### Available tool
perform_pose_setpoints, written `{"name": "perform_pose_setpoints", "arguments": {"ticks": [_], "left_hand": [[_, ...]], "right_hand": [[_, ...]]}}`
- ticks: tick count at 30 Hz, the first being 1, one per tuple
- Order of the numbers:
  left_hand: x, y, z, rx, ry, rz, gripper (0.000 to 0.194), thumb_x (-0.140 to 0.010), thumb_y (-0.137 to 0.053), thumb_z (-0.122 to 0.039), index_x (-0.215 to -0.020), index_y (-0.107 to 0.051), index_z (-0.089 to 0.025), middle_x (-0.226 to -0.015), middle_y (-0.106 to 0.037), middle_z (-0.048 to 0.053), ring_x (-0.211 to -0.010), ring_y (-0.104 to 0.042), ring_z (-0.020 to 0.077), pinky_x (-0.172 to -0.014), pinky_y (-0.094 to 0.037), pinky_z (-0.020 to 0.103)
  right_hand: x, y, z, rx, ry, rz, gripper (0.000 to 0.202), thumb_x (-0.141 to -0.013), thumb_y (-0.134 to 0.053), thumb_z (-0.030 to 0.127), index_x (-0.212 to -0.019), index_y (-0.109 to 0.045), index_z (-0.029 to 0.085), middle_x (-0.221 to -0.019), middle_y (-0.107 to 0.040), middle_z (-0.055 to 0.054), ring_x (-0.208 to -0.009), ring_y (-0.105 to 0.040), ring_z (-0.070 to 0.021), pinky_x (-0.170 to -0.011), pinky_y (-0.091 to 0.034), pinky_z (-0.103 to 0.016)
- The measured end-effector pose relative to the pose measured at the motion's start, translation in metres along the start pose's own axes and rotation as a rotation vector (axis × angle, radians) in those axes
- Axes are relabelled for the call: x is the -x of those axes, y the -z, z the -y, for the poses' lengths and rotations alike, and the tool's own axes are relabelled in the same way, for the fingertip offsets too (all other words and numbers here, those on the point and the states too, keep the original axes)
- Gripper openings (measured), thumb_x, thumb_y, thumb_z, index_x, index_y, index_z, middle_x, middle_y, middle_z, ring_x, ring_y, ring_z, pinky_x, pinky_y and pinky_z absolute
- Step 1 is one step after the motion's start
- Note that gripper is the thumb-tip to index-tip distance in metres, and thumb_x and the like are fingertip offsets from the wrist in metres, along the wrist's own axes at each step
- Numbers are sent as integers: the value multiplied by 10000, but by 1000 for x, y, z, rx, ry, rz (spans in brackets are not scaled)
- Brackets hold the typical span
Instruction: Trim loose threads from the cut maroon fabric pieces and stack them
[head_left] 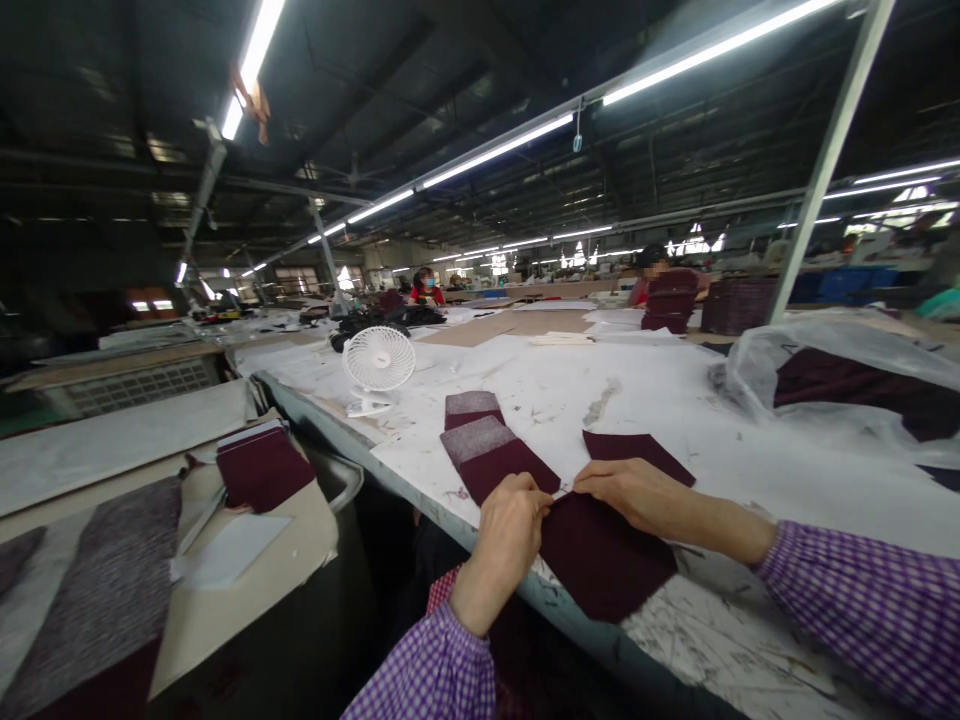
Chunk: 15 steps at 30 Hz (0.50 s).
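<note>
A dark maroon fabric piece lies at the table's near edge, its lower corner close to the rim. My left hand pinches its upper left edge between thumb and fingers. Close by, my right hand pinches the same upper edge, fingers pressed together. Just beyond my left hand rests a maroon piece with a grey speckled band, partly overlapping a similar smaller piece. Another plain maroon piece lies behind my right hand, which covers part of it.
A small white fan stands on the white-covered table. At right, a clear plastic bag holds dark fabric. To the left, a lower surface carries a maroon stack and a grey speckled cloth. Two people are at far tables.
</note>
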<state>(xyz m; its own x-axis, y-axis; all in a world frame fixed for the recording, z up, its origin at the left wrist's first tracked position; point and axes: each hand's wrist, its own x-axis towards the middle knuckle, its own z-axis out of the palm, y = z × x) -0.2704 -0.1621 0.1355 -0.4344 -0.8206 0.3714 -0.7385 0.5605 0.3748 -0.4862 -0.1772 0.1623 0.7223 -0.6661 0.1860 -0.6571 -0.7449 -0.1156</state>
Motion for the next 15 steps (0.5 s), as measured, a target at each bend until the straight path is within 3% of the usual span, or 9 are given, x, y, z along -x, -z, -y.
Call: {"name": "perform_pose_setpoints", "arguments": {"ticks": [5, 10, 15], "left_hand": [[8, -3, 5, 23, -29, -86, 279, -907, -456, -183, -791, -710, -197, -798, -587, 28, -786, -510, 150, -711, -409, 260], [11, 2, 6, -14, -37, -56, 241, -898, -479, -183, -808, -702, -181, -822, -585, 35, -797, -505, 157, -738, -418, 269], [18, 2, 15, -23, -45, -100, 185, -891, -499, -207, -830, -668, -160, -841, -580, 40, -820, -500, 169, -752, -422, 281]], "right_hand": [[-5, 7, 9, 92, 42, 79, 430, -851, -368, 49, -1160, -627, 201, -1083, -639, -74, -928, -608, -180, -822, -443, -274], [-13, 14, 17, 313, 89, 195, 638, -771, -369, -23, -1286, -523, 320, -948, -625, -66, -736, -605, -162, -653, -407, -273], [-21, 18, 18, 390, 169, 227, 676, -725, -393, -31, -1287, -512, 326, -846, -611, -46, -602, -560, -140, -550, -327, -259]]}}
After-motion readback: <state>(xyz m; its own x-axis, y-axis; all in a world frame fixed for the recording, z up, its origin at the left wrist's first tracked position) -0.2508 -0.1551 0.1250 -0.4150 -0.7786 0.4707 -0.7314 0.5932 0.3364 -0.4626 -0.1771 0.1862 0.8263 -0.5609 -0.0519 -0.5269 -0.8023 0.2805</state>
